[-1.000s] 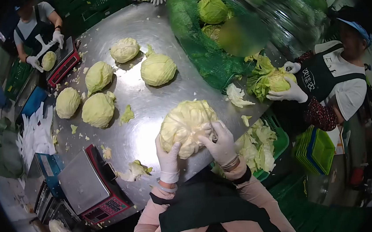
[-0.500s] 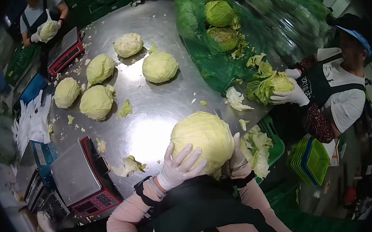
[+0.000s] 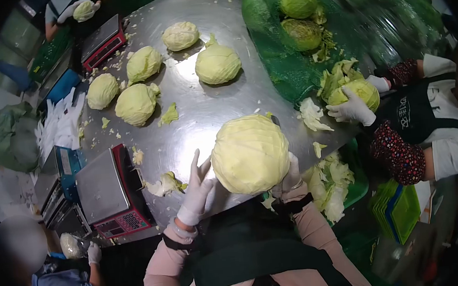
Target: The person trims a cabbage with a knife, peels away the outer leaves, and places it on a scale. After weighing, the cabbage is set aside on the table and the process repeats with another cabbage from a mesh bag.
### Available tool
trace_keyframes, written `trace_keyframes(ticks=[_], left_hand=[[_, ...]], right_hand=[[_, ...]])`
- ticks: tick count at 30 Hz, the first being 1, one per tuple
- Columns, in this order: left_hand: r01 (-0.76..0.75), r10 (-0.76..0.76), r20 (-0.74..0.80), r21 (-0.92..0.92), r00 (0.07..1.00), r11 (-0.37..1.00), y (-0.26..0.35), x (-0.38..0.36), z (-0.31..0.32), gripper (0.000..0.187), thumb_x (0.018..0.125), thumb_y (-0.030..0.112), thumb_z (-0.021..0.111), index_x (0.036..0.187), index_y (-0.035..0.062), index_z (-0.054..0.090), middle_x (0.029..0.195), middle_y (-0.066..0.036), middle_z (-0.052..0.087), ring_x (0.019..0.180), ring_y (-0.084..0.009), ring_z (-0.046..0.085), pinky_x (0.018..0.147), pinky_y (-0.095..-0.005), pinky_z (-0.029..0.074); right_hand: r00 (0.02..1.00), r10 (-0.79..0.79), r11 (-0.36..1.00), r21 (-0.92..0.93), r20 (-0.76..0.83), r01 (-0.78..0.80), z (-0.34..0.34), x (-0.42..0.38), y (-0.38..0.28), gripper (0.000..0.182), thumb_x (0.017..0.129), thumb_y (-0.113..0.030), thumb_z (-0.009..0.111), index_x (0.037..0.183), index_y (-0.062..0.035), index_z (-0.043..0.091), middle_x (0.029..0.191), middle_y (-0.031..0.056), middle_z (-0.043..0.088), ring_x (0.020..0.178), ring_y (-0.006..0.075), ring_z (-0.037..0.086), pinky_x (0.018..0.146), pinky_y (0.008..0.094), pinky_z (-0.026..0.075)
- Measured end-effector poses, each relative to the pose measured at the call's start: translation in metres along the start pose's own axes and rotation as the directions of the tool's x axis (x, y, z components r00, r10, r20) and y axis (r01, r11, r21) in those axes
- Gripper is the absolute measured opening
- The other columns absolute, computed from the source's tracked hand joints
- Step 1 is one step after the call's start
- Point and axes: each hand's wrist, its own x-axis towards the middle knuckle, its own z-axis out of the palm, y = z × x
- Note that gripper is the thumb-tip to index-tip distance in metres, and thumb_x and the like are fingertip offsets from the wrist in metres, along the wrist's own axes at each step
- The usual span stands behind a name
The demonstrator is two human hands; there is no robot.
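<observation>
A large pale green-yellow cabbage (image 3: 250, 154) is right in front of me, its outer leaves smooth. My left hand (image 3: 196, 192), in a white glove, is just left of it, fingers spread and palm turned toward its side. At the cabbage's lower right, my gloved right hand (image 3: 290, 179) presses against it, its fingers partly hidden behind the head. A small dark tip (image 3: 275, 120) shows behind the cabbage's upper right edge. Beyond, several trimmed cabbages, such as this one (image 3: 218, 64), lie on the metal table (image 3: 182, 111).
A red scale (image 3: 102, 187) stands at left. Loose leaves (image 3: 328, 186) fill a green crate at right. Across the table, a co-worker's gloved hand (image 3: 352, 107) grips a leafy cabbage (image 3: 363, 94) beside a green net sack (image 3: 269, 47). Another person (image 3: 67, 285) is at lower left.
My left hand has come off the cabbage and opened to its left. The cabbage has turned a little. The view has shifted, and a person at lower left has come further into view.
</observation>
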Motion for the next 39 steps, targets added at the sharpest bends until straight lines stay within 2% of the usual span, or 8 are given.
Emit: trace_keyframes(ticks=[1, 2, 7, 10, 12, 28, 34, 39], left_hand=[[0.262, -0.244, 0.1, -0.454, 0.965, 0.851, -0.003, 0.003, 0.001, 0.102, 0.072, 0.058, 0.064, 0.144, 0.0077, 0.013, 0.147, -0.015, 0.021, 0.133, -0.0317, 0.026, 0.101, -0.0453, 0.034], [0.265, -0.151, 0.228, -0.645, 0.962, 0.717, -0.006, 0.008, 0.004, 0.092, 0.078, 0.056, 0.06, 0.143, 0.0072, 0.016, 0.145, -0.015, 0.025, 0.131, -0.0297, 0.031, 0.101, -0.0473, 0.035], [0.049, -0.145, -0.066, -0.741, 0.987, 0.669, -0.012, 0.016, 0.026, 0.076, 0.086, 0.057, 0.047, 0.139, 0.0078, 0.025, 0.14, -0.016, 0.034, 0.126, -0.0317, 0.039, 0.103, -0.0496, 0.036], [0.004, -0.11, -0.036, -0.941, 0.993, 0.339, 0.002, 0.017, 0.031, 0.07, 0.089, 0.05, 0.046, 0.14, 0.0083, 0.024, 0.14, -0.017, 0.033, 0.127, -0.0342, 0.037, 0.102, -0.0522, 0.036], [-0.036, -0.084, -0.067, -0.942, 0.994, 0.333, -0.001, 0.014, 0.03, 0.069, 0.088, 0.051, 0.046, 0.139, 0.009, 0.026, 0.14, -0.017, 0.034, 0.126, -0.0336, 0.038, 0.102, -0.051, 0.036], [-0.368, 0.128, -0.423, -0.554, 0.897, 0.747, -0.028, -0.013, -0.043, 0.07, 0.085, 0.033, 0.061, 0.138, 0.0042, 0.025, 0.138, -0.014, 0.037, 0.126, -0.0274, 0.039, 0.104, -0.0426, 0.036], [-0.392, 0.125, -0.412, -0.664, 0.903, 0.637, -0.015, -0.017, -0.07, 0.072, 0.085, 0.036, 0.061, 0.138, 0.0049, 0.025, 0.138, -0.014, 0.037, 0.125, -0.0277, 0.04, 0.105, -0.0426, 0.035], [-0.357, 0.093, -0.372, -0.748, 0.924, 0.56, 0.007, -0.019, -0.088, 0.071, 0.086, 0.039, 0.058, 0.138, 0.0052, 0.025, 0.138, -0.016, 0.036, 0.125, -0.0294, 0.04, 0.103, -0.0449, 0.037]], right_hand=[[0.999, 0.027, 1.0, -0.01, 0.026, -0.027, 0.001, 0.007, 0.0, 0.07, 0.083, -0.051, 0.048, 0.132, -0.003, 0.039, 0.127, 0.0146, 0.049, 0.114, 0.0282, 0.051, 0.096, 0.0393, 0.042], [0.998, 0.042, 0.999, -0.006, 0.042, -0.042, 0.002, 0.012, 0.0, 0.07, 0.083, -0.051, 0.048, 0.132, -0.003, 0.039, 0.127, 0.0146, 0.049, 0.114, 0.0282, 0.051, 0.096, 0.0393, 0.042], [0.977, 0.212, 0.976, -0.046, -0.011, -0.212, 0.086, 0.021, -0.03, 0.06, 0.09, -0.051, 0.046, 0.128, -0.0057, 0.046, 0.118, 0.0057, 0.056, 0.102, 0.0143, 0.054, 0.084, 0.0259, 0.044], [0.989, 0.145, 0.892, -0.434, 0.004, -0.129, 0.079, 0.035, -0.038, 0.054, 0.09, -0.047, 0.049, 0.122, -0.0033, 0.05, 0.104, 0.0046, 0.06, 0.071, 0.0087, 0.055, 0.06, 0.0198, 0.043], [0.993, -0.096, 0.795, -0.605, -0.075, 0.031, 0.08, 0.035, -0.03, 0.042, 0.087, -0.033, 0.06, 0.114, -0.001, 0.054, 0.093, 0.0051, 0.062, 0.053, 0.0059, 0.051, 0.048, 0.018, 0.04], [0.994, 0.023, 0.895, -0.441, -0.109, -0.069, 0.119, 0.019, 0.055, 0.024, 0.084, -0.008, 0.063, 0.104, -0.0035, 0.049, 0.076, 0.0043, 0.059, 0.063, 0.0127, 0.061, 0.045, 0.0215, 0.044], [0.993, 0.097, 0.962, -0.249, -0.06, -0.109, 0.146, 0.026, 0.073, 0.021, 0.085, -0.007, 0.06, 0.103, -0.0048, 0.049, 0.076, 0.0039, 0.058, 0.059, 0.0115, 0.057, 0.044, 0.0208, 0.043], [0.998, -0.043, 0.892, -0.452, -0.044, 0.018, 0.178, 0.023, 0.086, 0.017, 0.085, -0.006, 0.06, 0.099, -0.0043, 0.05, 0.076, 0.0034, 0.059, 0.057, 0.0092, 0.054, 0.045, 0.02, 0.042]])
